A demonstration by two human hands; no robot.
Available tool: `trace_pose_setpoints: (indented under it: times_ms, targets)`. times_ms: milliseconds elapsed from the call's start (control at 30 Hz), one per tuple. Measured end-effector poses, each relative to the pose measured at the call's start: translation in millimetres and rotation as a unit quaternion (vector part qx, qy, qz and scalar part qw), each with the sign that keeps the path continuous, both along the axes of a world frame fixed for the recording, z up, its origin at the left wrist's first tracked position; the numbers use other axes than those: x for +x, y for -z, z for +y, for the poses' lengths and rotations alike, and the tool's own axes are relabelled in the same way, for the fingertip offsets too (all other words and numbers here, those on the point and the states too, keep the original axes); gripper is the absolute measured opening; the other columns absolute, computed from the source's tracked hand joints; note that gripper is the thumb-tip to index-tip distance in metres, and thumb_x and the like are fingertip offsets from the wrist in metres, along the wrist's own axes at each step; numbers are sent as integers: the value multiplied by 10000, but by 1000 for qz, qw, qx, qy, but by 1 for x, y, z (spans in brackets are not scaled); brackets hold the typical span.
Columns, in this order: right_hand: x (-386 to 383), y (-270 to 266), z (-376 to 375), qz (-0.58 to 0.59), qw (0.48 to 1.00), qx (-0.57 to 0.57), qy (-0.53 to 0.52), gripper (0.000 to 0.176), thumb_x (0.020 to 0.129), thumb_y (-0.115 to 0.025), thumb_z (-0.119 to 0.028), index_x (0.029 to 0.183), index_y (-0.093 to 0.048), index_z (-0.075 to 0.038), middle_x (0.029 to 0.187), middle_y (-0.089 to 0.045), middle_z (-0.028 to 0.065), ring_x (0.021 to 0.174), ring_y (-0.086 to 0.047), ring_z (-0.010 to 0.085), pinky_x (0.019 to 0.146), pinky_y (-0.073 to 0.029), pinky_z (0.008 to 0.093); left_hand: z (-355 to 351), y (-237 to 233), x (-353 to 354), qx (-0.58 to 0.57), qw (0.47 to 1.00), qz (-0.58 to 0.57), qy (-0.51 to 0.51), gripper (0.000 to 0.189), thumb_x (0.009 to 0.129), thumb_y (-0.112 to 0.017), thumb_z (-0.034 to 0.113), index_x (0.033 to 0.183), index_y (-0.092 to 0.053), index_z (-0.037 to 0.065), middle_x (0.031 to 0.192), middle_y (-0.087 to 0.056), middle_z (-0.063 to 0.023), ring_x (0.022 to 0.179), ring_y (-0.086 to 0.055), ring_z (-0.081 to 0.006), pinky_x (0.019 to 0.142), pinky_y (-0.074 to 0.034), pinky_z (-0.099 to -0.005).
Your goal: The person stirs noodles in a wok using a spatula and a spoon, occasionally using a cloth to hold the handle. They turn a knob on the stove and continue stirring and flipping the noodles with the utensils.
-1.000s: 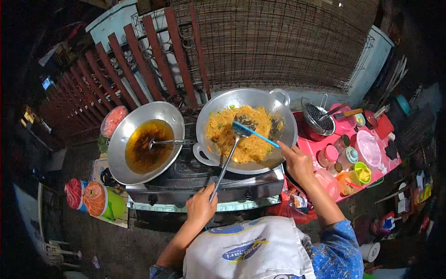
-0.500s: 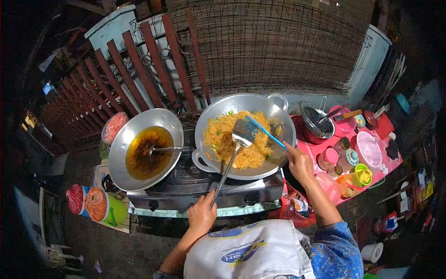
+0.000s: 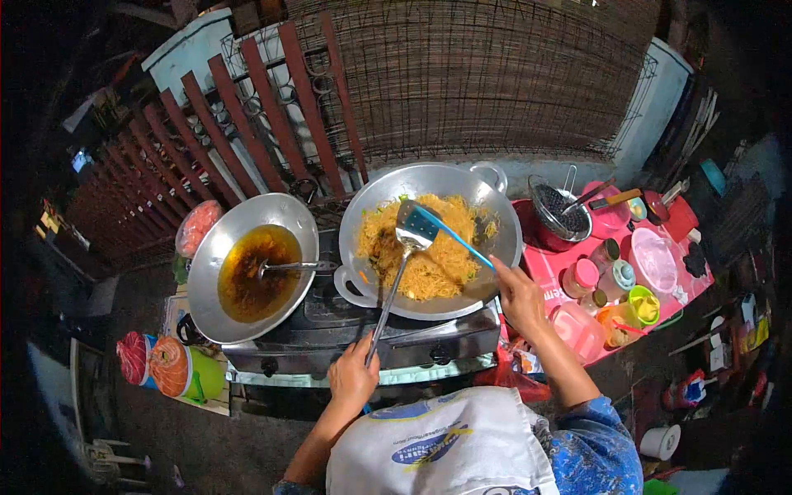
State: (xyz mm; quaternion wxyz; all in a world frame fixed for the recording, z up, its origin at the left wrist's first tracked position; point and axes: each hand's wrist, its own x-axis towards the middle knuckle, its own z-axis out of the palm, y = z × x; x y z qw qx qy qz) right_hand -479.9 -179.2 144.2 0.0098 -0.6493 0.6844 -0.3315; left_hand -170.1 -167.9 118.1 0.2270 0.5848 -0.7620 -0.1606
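My left hand (image 3: pixel 353 378) is closed around the handle of a metal spatula (image 3: pixel 386 309), whose wide blade is over the noodles. My right hand (image 3: pixel 517 299) grips a blue spatula (image 3: pixel 467 247), and its head meets the metal blade near the upper middle of the wok. Yellow-orange noodles (image 3: pixel 437 271) with bits of green and a darker brown patch at the left fill much of the large two-handled wok (image 3: pixel 497 214). To the left, a second wok (image 3: pixel 204 285) holds brown oily liquid (image 3: pixel 256 289) and a metal ladle (image 3: pixel 301 266).
Both woks sit on a black stove (image 3: pixel 396 351). At the right, a pink table (image 3: pixel 551 272) bears jars, bowls and a strainer (image 3: pixel 561 206). Covered buckets (image 3: pixel 206 375) stand at the lower left. A fence (image 3: pixel 268 111) rises behind the stove.
The metal blade has moved slightly left and up in view, and more of its shiny surface shows. Both hands have shifted left. The brown patch of noodles is more exposed. The view has shifted slightly.
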Motion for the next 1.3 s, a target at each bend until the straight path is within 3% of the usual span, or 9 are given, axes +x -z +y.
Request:
trace_pose_setpoints:
  times_ms: [267, 467, 600, 800, 900, 933, 1033, 1167, 1300]
  targets:
    - [11, -23, -19, -62, 995, -70, 15, 468, 729, -561, -55, 1175, -538, -198, 770, -590, 134, 681, -597, 311, 582, -468, 422, -1, -8, -2, -45, 995, -88, -17, 453, 741, -577, 145, 1187, -524, 209, 747, -539, -102, 652, -591, -315, 570, -478, -428]
    - [4, 1, -21, 64, 994, 77, 35, 433, 757, -535, -68, 1175, -535, -180, 835, -603, 157, 657, -591, 359, 590, -483, 449, -6, -2, 4, -98, 991, -71, -51, 456, 738, -585, 144, 1185, -528, 217, 738, -528, -97, 633, -588, -302, 545, -473, -417]
    - [17, -19, -12, -67, 996, -36, 36, 371, 771, -553, -53, 1131, -569, -143, 880, -620, 180, 762, -601, 352, 642, -479, 420, -5, -2, 4, -57, 993, -91, -53, 438, 746, -581, 144, 1176, -535, 213, 744, -536, -101, 645, -590, -312, 554, -474, -424]
    - [-13, -8, -8, -101, 994, 33, 28, 340, 795, -541, -73, 1130, -560, -126, 810, -607, 141, 692, -580, 290, 594, -458, 371, -11, 5, 8, -115, 992, -5, -55, 379, 785, -565, 160, 1163, -548, 185, 769, -584, -119, 628, -597, -286, 568, -473, -393]
    - [-26, -6, -5, -455, 876, 157, 27, 257, 883, -467, -203, 1079, -570, -73, 566, -458, -20, 446, -396, 72, 390, -315, 220, -13, -1, 15, 114, 973, 203, 6, 346, 819, -562, 168, 1165, -557, 159, 642, -547, -70, 587, -494, -116, 579, -423, -282]
    - [-27, -8, -2, -454, 877, 156, 29, 257, 883, -467, -203, 1079, -570, -73, 566, -458, -20, 446, -396, 72, 390, -315, 220, -13, -1, 16, 114, 972, 204, 9, 346, 819, -562, 168, 1165, -557, 159, 642, -547, -70, 587, -494, -116, 579, -423, -282]
    - [-28, -20, 5, -658, 710, 249, -41, 328, 918, -373, -312, 1110, -518, -89, 523, -337, -61, 384, -289, 55, 330, -231, 207, -12, -3, 16, 168, 952, 253, 25, 339, 829, -565, 164, 1168, -556, 157, 703, -573, -35, 640, -486, -83, 623, -426, -255]
    - [-18, -18, 7, -714, 647, 255, -81, 331, 933, -361, -318, 1129, -498, -90, 512, -334, -52, 367, -271, 41, 313, -223, 186, -8, -11, 13, 237, 920, 306, 54, 317, 852, -549, 138, 1168, -554, 115, 848, -594, 14, 760, -489, -56, 707, -423, -227]
    - [7, -24, 0, -685, 690, 221, -82, 300, 935, -366, -324, 1090, -527, -124, 513, -340, -54, 357, -272, 57, 324, -213, 205, -2, -14, 10, 350, 853, 369, 113, 307, 866, -526, 125, 1169, -548, 77, 1039, -582, -26, 958, -500, -99, 865, -379, -240]
